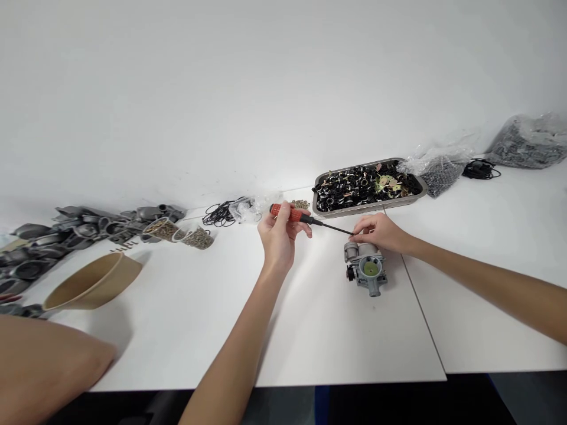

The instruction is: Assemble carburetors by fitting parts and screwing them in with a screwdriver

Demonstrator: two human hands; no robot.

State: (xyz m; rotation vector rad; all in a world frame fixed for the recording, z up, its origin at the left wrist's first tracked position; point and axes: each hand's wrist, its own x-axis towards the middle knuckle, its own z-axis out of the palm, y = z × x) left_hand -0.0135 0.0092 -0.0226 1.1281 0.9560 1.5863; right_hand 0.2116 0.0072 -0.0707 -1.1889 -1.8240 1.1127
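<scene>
My left hand [278, 236] is wrapped round the red and black handle of a screwdriver [296, 216]. The long thin shaft points right, and its tip meets the fingertips of my right hand [376, 231]. Those fingers are pinched together at the tip; whatever small thing they may hold is hidden. Just below the right hand, a grey metal carburetor [370, 268] rests on the white table [345, 348], with a round opening showing a greenish disc.
Behind stands a metal tray [370, 208] of small black and brass parts. Plastic bags [440, 174] and black cords [481, 169] lie at right. Leftward are cups of screws [197, 237], a tan bowl [95, 282], grey castings [88, 230] and another person's arm [48, 366].
</scene>
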